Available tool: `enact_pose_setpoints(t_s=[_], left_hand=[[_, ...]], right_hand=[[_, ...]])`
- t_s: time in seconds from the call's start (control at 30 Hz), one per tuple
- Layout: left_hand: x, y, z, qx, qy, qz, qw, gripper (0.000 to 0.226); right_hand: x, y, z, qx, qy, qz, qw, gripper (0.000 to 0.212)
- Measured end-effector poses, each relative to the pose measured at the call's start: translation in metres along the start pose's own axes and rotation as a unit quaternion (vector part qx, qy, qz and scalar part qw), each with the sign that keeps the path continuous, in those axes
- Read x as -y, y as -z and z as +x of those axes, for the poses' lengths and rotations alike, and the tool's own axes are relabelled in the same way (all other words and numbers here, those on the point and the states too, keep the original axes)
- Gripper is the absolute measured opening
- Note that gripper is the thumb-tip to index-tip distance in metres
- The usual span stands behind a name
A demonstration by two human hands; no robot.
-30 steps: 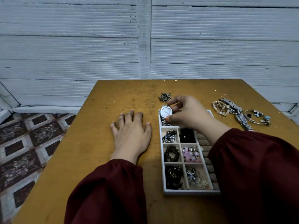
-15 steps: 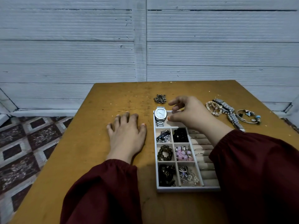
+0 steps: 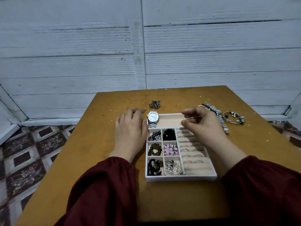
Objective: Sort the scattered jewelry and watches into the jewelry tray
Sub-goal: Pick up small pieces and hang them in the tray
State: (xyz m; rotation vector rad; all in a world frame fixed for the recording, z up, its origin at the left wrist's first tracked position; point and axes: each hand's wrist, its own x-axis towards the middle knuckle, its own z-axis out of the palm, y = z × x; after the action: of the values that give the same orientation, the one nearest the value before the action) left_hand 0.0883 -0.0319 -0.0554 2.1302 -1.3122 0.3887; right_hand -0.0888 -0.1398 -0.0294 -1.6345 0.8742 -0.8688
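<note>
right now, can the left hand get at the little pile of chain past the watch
Probably yes. The left hand rests open on the table beside the tray, holding nothing, and the chain pile sits just beyond its fingers with only bare table between.

both arms in dark maroon long sleeves. left sleeve (image 3: 104, 190) and right sleeve (image 3: 263, 185) loose, puffy, soft matte fabric, gathered at elastic-looking cuffs so folds bunch near wrists. left hand (image 3: 130, 129), right hand (image 3: 203, 124) bare past cuffs.

The brown surface (image 3: 97, 160) carries a white tray (image 3: 179, 178), a chain heap (image 3: 155, 104), a thin ring (image 3: 178, 106), a metal watch (image 3: 222, 123) and a bangle (image 3: 234, 115).
</note>
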Motion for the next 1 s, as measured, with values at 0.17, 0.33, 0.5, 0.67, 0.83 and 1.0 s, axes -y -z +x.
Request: enact_pose_setpoints(t_s=[0.17,0.33,0.5,0.67,0.83,1.0], left_hand=[[-0.046,0.005,0.001,0.020,-0.073,-0.037,0.996,0.030],[-0.104,-0.002,0.005,0.069,-0.166,-0.034,0.983,0.030],[-0.147,-0.022,0.023,0.116,-0.195,0.025,0.974,0.031],[-0.166,-0.043,0.049,0.135,-0.177,0.038,0.974,0.028],[-0.171,-0.064,0.068,0.165,-0.155,0.069,0.972,0.025],[-0.164,-0.083,0.081,0.183,-0.144,0.103,0.967,0.020]], right_hand=[[-0.011,0.027,-0.007,-0.096,0.014,0.010,0.995,0.031],[-0.032,0.067,-0.007,-0.190,0.004,-0.015,0.982,0.038],[-0.046,0.097,-0.005,-0.248,0.015,-0.057,0.967,0.036],[-0.053,0.119,0.004,-0.285,0.009,-0.119,0.951,0.034],[-0.060,0.123,0.021,-0.265,0.033,-0.167,0.949,0.029],[-0.060,0.115,0.040,-0.243,0.072,-0.199,0.947,0.028]])
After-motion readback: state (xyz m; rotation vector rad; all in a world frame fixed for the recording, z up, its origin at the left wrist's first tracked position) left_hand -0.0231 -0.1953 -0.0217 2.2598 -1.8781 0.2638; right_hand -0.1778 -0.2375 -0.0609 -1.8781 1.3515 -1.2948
